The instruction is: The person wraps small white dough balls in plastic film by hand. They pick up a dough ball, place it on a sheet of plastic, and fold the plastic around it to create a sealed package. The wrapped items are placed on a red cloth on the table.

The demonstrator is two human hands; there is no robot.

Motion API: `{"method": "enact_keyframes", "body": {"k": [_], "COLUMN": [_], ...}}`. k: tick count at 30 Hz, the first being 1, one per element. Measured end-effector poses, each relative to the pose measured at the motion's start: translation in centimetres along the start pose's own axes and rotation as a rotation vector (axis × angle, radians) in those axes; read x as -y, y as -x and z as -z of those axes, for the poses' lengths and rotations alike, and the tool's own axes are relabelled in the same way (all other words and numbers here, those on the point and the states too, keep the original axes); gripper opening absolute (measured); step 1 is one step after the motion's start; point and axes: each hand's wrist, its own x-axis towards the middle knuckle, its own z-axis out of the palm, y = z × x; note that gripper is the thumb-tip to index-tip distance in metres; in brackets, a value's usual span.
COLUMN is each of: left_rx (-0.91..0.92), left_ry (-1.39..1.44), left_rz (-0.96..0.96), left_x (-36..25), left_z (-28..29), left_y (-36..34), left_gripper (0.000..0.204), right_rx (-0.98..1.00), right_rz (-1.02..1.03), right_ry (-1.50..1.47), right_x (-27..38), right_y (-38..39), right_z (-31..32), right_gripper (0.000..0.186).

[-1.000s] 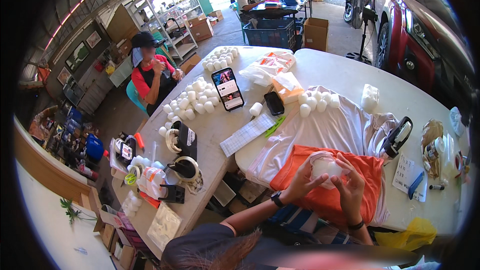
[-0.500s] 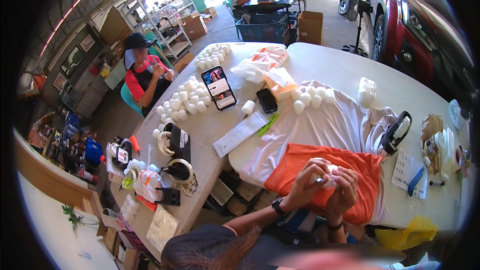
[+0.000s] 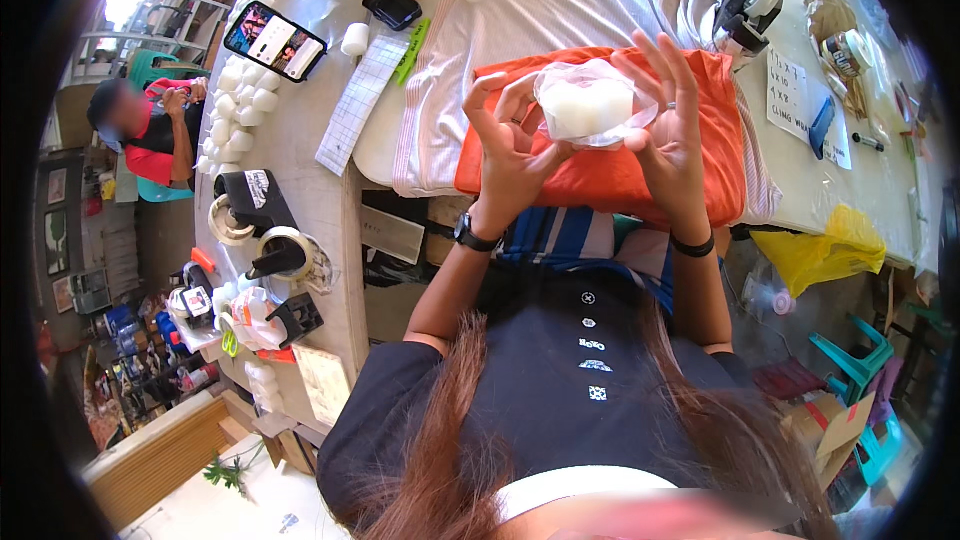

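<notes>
Between my hands is a bundle of white, rounded cylinders wrapped in clear plastic film [image 3: 590,108], above a folded orange cloth [image 3: 690,180]. My left hand [image 3: 512,140] grips its left side, with the thumb below and the fingers curled behind. At its right side, my right hand [image 3: 672,130] holds the film's edge low between thumb and finger, its other fingers raised and spread. The film flares loosely around the cylinders. Under the orange cloth lies a pale striped cloth [image 3: 440,130].
More white cylinders [image 3: 240,105] stand in rows at left, beside a propped phone [image 3: 275,42]. A gridded ruler [image 3: 362,105], tape rolls [image 3: 285,252] and a black tape dispenser [image 3: 750,5] lie around. A blue cutter [image 3: 822,130] rests on paper at right. Another person [image 3: 165,130] sits at far left.
The view has tilted downward. My hands, earlier close together around a small white bundle, are now farther apart, with the wrapped bundle showing fully between them.
</notes>
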Motion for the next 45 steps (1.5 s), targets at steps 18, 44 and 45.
{"method": "enact_keyframes", "body": {"k": [18,44,45], "left_rx": [0.160,0.080,0.081], "left_ry": [-0.221,-0.244,-0.229], "left_rz": [-0.071,-0.040,-0.053], "left_x": [-2.1,-4.1,-4.0], "left_z": [0.9,0.5,0.4], "left_y": [-1.3,-2.6,-2.6], "left_gripper": [0.055,0.021,0.021], "right_rx": [0.241,-0.084,-0.076], "right_rz": [-0.029,0.115,0.115], "right_ry": [0.363,0.158,0.119], "right_x": [2.0,0.9,1.0], "right_y": [0.6,0.0,-0.3], "right_z": [0.9,-1.9,-2.0], "right_gripper": [0.040,0.021,0.023]}}
